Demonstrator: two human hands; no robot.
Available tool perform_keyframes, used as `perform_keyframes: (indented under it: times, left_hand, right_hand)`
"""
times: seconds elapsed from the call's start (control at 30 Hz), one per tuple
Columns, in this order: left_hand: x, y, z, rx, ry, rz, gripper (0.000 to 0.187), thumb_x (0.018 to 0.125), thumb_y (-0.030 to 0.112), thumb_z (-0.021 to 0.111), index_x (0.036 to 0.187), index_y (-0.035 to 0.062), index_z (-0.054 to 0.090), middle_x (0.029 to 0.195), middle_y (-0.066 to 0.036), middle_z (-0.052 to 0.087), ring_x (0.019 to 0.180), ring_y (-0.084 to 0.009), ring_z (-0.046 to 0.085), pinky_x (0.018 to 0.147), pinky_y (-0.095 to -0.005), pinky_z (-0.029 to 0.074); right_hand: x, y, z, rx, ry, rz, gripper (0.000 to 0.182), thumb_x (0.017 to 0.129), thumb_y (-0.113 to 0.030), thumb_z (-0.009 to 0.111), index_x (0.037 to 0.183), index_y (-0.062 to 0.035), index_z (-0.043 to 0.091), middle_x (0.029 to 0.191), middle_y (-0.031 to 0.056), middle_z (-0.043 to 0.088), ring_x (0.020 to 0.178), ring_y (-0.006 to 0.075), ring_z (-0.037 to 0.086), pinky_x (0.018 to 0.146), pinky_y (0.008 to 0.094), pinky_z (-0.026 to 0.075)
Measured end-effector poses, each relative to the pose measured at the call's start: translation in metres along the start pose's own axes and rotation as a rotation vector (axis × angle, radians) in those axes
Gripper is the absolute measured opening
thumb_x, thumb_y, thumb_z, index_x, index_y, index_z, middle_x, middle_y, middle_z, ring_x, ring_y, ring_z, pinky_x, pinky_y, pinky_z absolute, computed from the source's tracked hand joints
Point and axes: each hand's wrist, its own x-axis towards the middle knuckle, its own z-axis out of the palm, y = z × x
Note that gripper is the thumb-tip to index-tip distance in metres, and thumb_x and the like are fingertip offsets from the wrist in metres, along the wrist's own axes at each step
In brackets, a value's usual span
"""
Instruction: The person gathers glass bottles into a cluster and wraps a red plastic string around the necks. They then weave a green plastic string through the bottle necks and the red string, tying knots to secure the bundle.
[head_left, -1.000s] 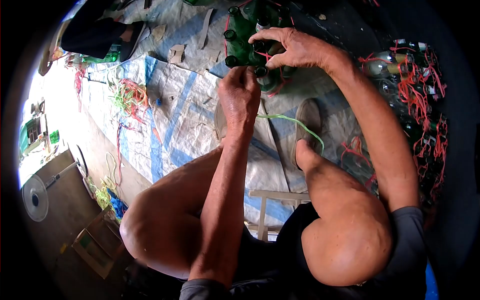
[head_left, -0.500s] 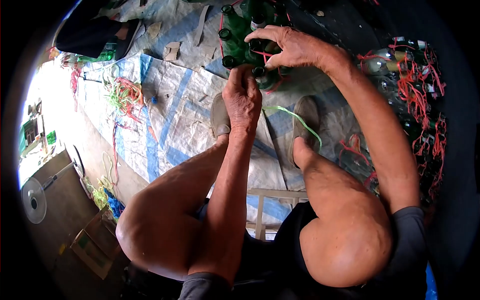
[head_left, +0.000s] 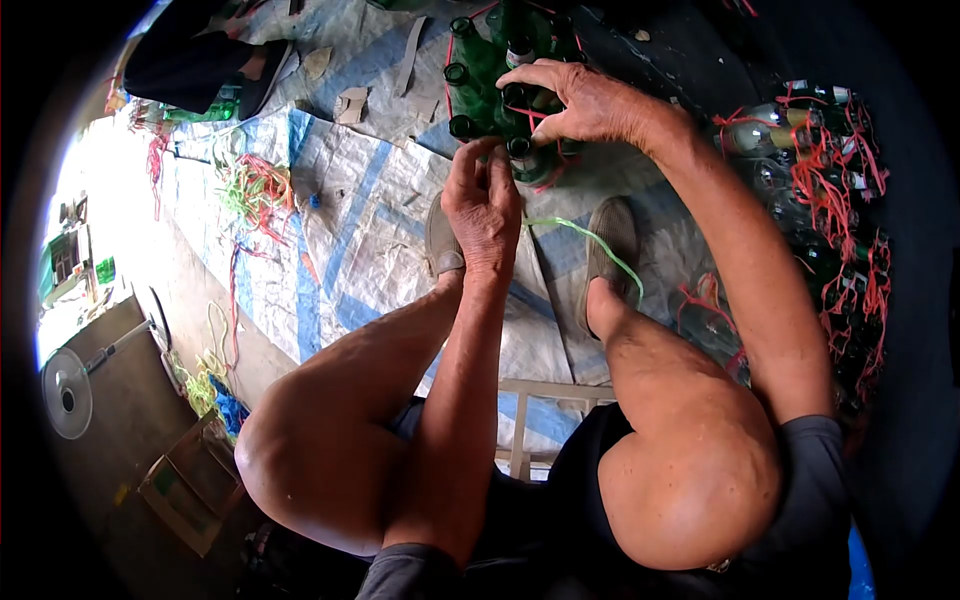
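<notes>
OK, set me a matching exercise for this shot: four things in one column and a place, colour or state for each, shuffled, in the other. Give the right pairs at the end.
Column one
1. Green bottles at the hands
2. Fan
3. Light-green string
4. Right hand

Column two
A. Thumb and fingers spread apart at the bottle necks
B. Round and pale, at the lower left of the view
C. Seen running across the right shoe
D. Grouped at the top of the view, with red string around them

Right pairs
1-D: green bottles, red string
2-B: fan
3-C: light-green string, right shoe
4-A: right hand
</notes>
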Motion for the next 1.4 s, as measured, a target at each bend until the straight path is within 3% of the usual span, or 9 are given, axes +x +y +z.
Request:
perform_keyframes:
  times: [0.13, 0.27, 0.57, 0.8, 1.13, 1.23, 1.33, 1.4]
  left_hand:
    - [-0.009, 0.008, 0.001, 0.042, 0.051, -0.013, 0.007, 0.103, 0.005, 0.067, 0.109, 0.004, 0.067, 0.064, 0.002, 0.057, 0.059, -0.0032, 0.048, 0.054, -0.0244, 0.036]
    - [-0.013, 0.01, 0.004, 0.034, 0.078, -0.015, 0.007, 0.103, 0.006, 0.066, 0.11, 0.0037, 0.066, 0.063, 0.002, 0.056, 0.057, -0.0038, 0.047, 0.053, -0.0245, 0.037]
    - [-0.021, 0.004, 0.004, -0.058, 0.115, -0.105, 0.011, 0.104, 0.01, 0.069, 0.107, 0.0, 0.07, 0.084, 0.0, 0.069, 0.074, -0.0035, 0.06, 0.066, -0.0217, 0.047]
    - [-0.017, -0.001, -0.005, -0.152, 0.03, -0.159, 0.009, 0.104, 0.01, 0.069, 0.107, 0.001, 0.069, 0.084, 0.003, 0.066, 0.072, -0.0028, 0.055, 0.062, -0.0205, 0.041]
    - [-0.01, -0.016, -0.011, -0.283, -0.059, -0.2, 0.015, 0.104, 0.011, 0.07, 0.113, -0.001, 0.07, 0.094, 0.001, 0.071, 0.083, -0.0055, 0.06, 0.071, -0.0216, 0.047]
    - [-0.008, -0.022, -0.01, -0.322, -0.064, -0.219, 0.016, 0.104, 0.011, 0.071, 0.113, -0.0014, 0.071, 0.096, 0.001, 0.072, 0.086, -0.0057, 0.062, 0.074, -0.0217, 0.048]
    - [-0.001, -0.027, -0.009, -0.356, -0.066, -0.249, 0.017, 0.103, 0.012, 0.073, 0.113, -0.0018, 0.072, 0.099, 0.001, 0.073, 0.089, -0.006, 0.064, 0.077, -0.0219, 0.05]
    - [0.003, -0.028, -0.009, -0.348, -0.064, -0.257, 0.016, 0.102, 0.012, 0.074, 0.112, -0.0019, 0.073, 0.099, 0.001, 0.074, 0.089, -0.0058, 0.064, 0.077, -0.0218, 0.05]
  right_hand:
    - [-0.001, 0.0, 0.003, -0.007, 0.037, -0.017, 0.079, 0.073, -0.023, 0.089, 0.145, -0.0146, 0.06, 0.136, 0.0183, 0.065, 0.127, 0.037, 0.063, 0.107, 0.0419, 0.052]
    - [-0.002, -0.005, 0.0, 0.015, -0.006, 0.04, 0.078, 0.074, -0.022, 0.088, 0.146, -0.0143, 0.06, 0.138, 0.0182, 0.065, 0.129, 0.0361, 0.062, 0.108, 0.0415, 0.051]
    - [-0.002, -0.006, 0.0, 0.013, 0.003, 0.026, 0.076, 0.074, -0.021, 0.087, 0.145, -0.0146, 0.061, 0.136, 0.0171, 0.065, 0.127, 0.0348, 0.063, 0.108, 0.0416, 0.051]
    - [0.001, -0.007, -0.002, 0.007, -0.01, 0.025, 0.075, 0.074, -0.022, 0.086, 0.144, -0.0159, 0.061, 0.137, 0.0171, 0.064, 0.128, 0.0343, 0.062, 0.107, 0.0416, 0.051]
    - [0.0, -0.011, -0.007, 0.067, -0.061, 0.071, 0.077, 0.074, -0.018, 0.087, 0.146, -0.0158, 0.061, 0.148, 0.0183, 0.059, 0.136, 0.0349, 0.058, 0.113, 0.041, 0.049]
    - [-0.001, -0.011, -0.003, 0.046, -0.011, 0.053, 0.077, 0.074, -0.008, 0.082, 0.147, -0.0158, 0.06, 0.142, 0.013, 0.064, 0.125, 0.028, 0.065, 0.105, 0.0385, 0.053]
    - [0.0, -0.01, -0.006, 0.041, -0.03, 0.088, 0.077, 0.075, -0.02, 0.087, 0.146, -0.0157, 0.06, 0.148, 0.019, 0.059, 0.137, 0.035, 0.058, 0.113, 0.0415, 0.049]
    - [0.0, -0.012, -0.005, 0.035, -0.024, 0.103, 0.076, 0.075, -0.011, 0.083, 0.147, -0.0147, 0.06, 0.146, 0.0145, 0.062, 0.13, 0.0287, 0.062, 0.108, 0.0388, 0.051]
